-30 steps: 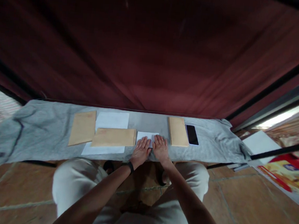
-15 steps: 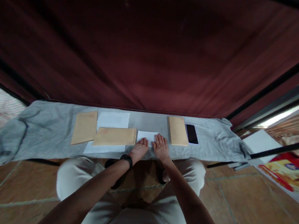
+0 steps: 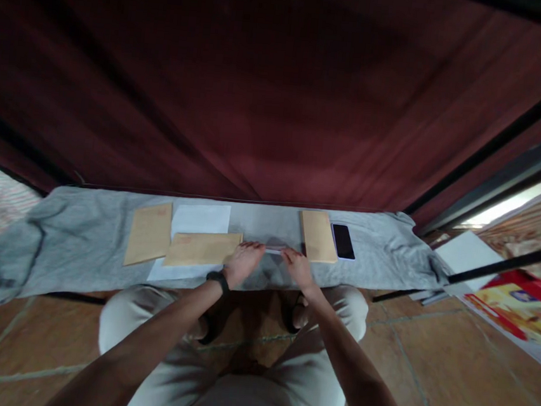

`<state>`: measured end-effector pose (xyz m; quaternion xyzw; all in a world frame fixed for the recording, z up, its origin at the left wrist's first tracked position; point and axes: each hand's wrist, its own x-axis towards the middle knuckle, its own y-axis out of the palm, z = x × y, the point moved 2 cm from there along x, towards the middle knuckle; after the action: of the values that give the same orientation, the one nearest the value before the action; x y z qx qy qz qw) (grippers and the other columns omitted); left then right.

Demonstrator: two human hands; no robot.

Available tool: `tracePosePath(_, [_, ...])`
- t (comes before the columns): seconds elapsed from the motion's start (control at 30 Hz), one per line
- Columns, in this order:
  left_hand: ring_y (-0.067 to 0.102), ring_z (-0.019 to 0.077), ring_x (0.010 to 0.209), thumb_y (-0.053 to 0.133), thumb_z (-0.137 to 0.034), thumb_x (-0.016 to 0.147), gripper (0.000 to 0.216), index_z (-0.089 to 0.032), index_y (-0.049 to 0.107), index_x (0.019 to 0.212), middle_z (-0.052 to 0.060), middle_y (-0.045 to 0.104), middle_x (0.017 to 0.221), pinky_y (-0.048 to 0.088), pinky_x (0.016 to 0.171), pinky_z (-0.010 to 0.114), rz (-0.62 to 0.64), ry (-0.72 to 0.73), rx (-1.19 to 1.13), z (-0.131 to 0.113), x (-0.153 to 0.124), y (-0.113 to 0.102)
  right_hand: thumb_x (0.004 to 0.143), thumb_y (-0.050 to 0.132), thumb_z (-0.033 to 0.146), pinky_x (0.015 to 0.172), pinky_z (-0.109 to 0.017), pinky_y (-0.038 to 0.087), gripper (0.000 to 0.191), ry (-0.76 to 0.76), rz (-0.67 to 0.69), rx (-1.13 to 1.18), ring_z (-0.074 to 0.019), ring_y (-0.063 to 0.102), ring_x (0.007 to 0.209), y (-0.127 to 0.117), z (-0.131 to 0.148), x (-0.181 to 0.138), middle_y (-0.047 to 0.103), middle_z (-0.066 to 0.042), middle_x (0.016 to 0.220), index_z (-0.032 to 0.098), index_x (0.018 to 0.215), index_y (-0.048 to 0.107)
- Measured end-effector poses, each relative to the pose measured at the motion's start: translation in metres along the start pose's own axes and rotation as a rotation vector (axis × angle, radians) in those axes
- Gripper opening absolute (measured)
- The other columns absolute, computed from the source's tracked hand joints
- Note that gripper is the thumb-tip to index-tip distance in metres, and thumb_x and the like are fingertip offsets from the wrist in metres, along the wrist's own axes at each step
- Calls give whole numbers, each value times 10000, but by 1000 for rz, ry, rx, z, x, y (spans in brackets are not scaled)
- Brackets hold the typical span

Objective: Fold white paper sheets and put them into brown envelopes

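Note:
A small folded white paper (image 3: 273, 251) is held up nearly edge-on, so only a thin strip of it shows. My left hand (image 3: 244, 263) is closed on its left end, and a dark band circles that wrist. At the other end my right hand (image 3: 297, 267) grips it with bent fingers. Just left of my left hand lies a brown envelope (image 3: 203, 249), flat across white sheets (image 3: 201, 217). A stack of brown envelopes (image 3: 319, 236) rests close to the right of my right hand.
A grey cloth (image 3: 90, 237) covers the narrow bench. Another brown envelope (image 3: 149, 234) lies at the left, and a phone (image 3: 344, 242) lies beyond the envelope stack. Dark red fabric (image 3: 271, 101) hangs behind. A red and yellow box (image 3: 523, 310) is at the right.
The folded paper lay flat under both hands; now it is raised and tilted edge-on. My fingers have gone from lying flat to gripping its two ends.

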<state>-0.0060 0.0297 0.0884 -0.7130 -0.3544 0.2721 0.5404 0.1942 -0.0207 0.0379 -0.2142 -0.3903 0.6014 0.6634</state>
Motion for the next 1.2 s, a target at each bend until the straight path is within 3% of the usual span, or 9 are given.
tracePosePath(0.13, [680,197,804,612,-282,898,148,-178,715,870,47,734,825,504,748,272,-107,-260,-475,24,18,-21,1013,459,333,763,-269,553,303,50,-70,44,-187,718,860,-21,-16,27,775,-52,984,203,1093,721])
tracePosePath(0.33, [641,156,646,567,-204,855,160,-151,709,804,3,658,627,479,615,226,-133,-403,-558,37,30,2,979,405,260,737,-311,565,349,152,-122,19,-203,698,770,-5,-27,38,752,-49,837,183,1072,732])
tracePosePath(0.47, [664,176,739,562,-146,825,158,-151,714,786,44,707,718,490,690,247,-139,-475,-500,36,31,24,969,401,192,994,-417,511,397,179,-152,-44,-260,657,1105,13,-21,21,695,-149,1215,152,1267,659])
tracePosePath(0.63, [673,189,787,509,-135,868,217,-117,725,857,104,744,854,507,751,277,-129,-521,-415,39,44,39,1011,432,250,1191,-459,331,431,-29,-51,-275,-263,391,1448,36,-1,4,457,-125,1557,181,1416,561])
tracePosePath(0.77, [684,203,851,450,-121,899,285,-82,718,987,135,744,929,528,819,303,-138,-509,-356,33,47,41,1035,454,356,1209,-473,283,469,-51,46,-397,-268,364,1473,52,5,-3,420,-133,1586,184,1469,509])
tracePosePath(0.9, [584,259,1242,446,-112,906,445,-66,590,1325,197,628,1335,456,1065,388,-213,-446,-290,9,23,46,1045,440,385,1209,-477,268,487,-52,54,-423,-272,355,1480,57,5,-7,383,-138,1606,189,1489,485])
tracePosePath(0.97, [469,283,1387,458,-156,928,488,-94,531,1406,187,519,1485,370,1165,451,-254,-317,-216,-7,3,55,1049,427,378,1206,-483,266,484,-58,58,-417,-273,358,1479,57,4,-7,381,-138,1607,199,1496,479])
tracePosePath(1.03, [418,281,1439,425,-225,972,477,-107,516,1426,171,477,1534,343,1194,463,-203,-176,-135,-20,-16,68,1053,409,359,1205,-487,265,483,-62,67,-414,-273,354,1481,56,4,-7,382,-135,1607,205,1507,464])
tracePosePath(1.2, [288,290,1519,418,-359,999,586,-77,405,1512,195,368,1604,265,1234,485,-98,-100,9,-27,-46,91,1057,380,357,1207,-498,258,501,-53,86,-411,-284,339,1490,53,7,-7,374,-149,1608,184,1524,440])
